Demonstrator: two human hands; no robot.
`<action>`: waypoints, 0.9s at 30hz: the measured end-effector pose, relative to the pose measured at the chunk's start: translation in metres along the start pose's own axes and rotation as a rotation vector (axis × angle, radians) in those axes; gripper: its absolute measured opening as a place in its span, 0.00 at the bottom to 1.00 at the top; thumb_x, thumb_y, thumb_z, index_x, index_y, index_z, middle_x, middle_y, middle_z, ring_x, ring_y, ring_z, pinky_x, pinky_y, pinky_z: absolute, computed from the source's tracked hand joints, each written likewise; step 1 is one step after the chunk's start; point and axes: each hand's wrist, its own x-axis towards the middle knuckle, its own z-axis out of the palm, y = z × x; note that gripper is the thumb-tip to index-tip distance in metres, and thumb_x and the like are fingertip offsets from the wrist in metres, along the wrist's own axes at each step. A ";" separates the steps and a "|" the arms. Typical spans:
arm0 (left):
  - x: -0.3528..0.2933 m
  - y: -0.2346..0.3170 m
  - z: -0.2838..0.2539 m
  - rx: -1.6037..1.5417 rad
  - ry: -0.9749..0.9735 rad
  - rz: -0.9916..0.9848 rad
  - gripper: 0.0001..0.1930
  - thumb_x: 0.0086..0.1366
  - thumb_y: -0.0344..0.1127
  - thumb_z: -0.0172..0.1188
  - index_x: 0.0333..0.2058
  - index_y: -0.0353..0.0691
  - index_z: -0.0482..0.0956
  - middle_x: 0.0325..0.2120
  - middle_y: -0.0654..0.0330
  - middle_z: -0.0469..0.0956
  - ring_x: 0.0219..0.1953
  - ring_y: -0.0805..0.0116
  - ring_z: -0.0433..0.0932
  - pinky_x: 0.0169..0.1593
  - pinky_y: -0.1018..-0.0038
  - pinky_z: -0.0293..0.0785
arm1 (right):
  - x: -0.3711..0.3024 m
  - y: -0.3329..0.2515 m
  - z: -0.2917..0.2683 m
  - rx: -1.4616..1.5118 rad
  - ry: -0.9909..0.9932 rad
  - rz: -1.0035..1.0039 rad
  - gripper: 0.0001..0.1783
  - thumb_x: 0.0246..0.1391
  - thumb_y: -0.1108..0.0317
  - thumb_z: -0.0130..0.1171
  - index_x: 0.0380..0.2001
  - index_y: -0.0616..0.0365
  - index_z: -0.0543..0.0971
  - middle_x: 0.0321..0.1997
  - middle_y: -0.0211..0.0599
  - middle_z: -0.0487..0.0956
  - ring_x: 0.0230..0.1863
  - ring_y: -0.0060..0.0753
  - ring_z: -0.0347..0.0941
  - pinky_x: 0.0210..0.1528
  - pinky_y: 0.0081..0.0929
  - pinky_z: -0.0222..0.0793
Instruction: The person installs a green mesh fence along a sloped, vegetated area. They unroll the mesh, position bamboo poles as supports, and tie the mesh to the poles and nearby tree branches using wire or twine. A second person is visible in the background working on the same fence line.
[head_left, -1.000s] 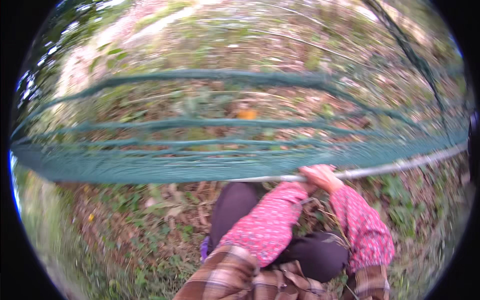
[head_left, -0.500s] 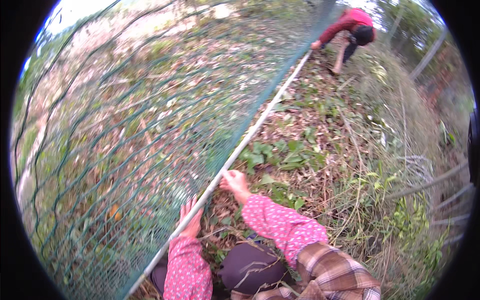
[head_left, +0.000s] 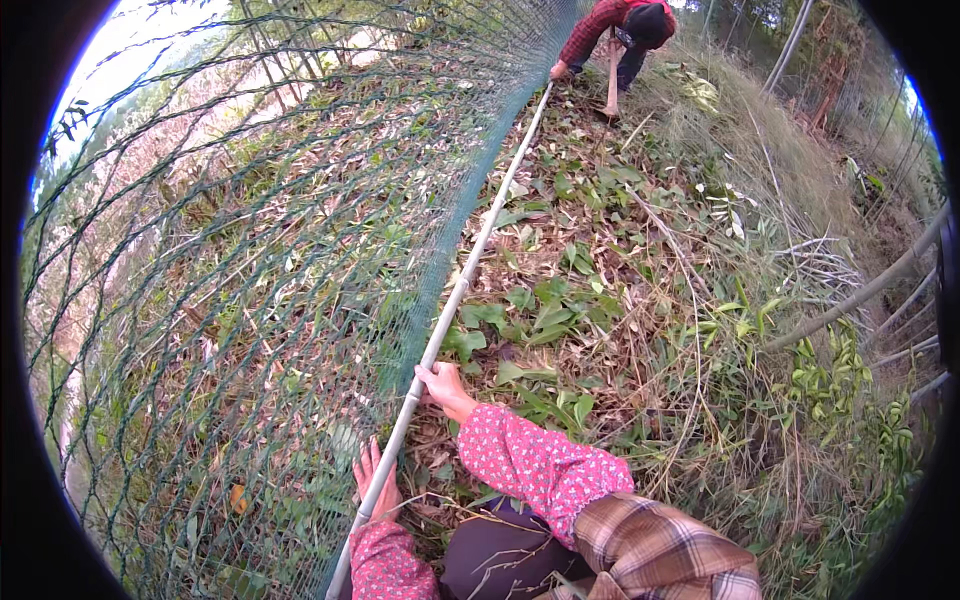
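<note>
A long pale pole [head_left: 463,285], jointed like bamboo, runs along the lower edge of a green mesh net [head_left: 300,330]. My right hand [head_left: 447,391] is closed on the pole, thumb on top and fingers curled at its right side. Nearer to me, my left hand [head_left: 378,484] lies against the net with its fingers stretched out. The pole passes across this hand and covers part of it. At the far end, a co-worker's hand [head_left: 559,71] is at the pole's tip. A wooden-handled tool [head_left: 613,80] hangs beside that person, its head near the ground.
Dry leaves and green plants [head_left: 550,310] cover the slope right of the pole. A bent branch [head_left: 860,295] and several thin stems reach in from the right. The co-worker in red [head_left: 610,25] bends over at the top. My dark-clothed knee [head_left: 510,555] is close below my hands.
The view has shifted, so the pole looks steeper and the co-worker sits higher and further left. My right hand remains on the pole and my left hand stays flat by it.
</note>
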 end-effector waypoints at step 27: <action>-0.007 0.014 -0.011 -0.044 -0.038 -0.018 0.27 0.57 0.28 0.45 0.59 0.44 0.64 0.65 0.51 0.49 0.67 0.49 0.46 0.65 0.53 0.44 | -0.008 -0.017 0.014 0.595 0.064 -0.043 0.10 0.62 0.63 0.46 0.29 0.55 0.63 0.21 0.31 0.66 0.16 0.27 0.65 0.17 0.29 0.66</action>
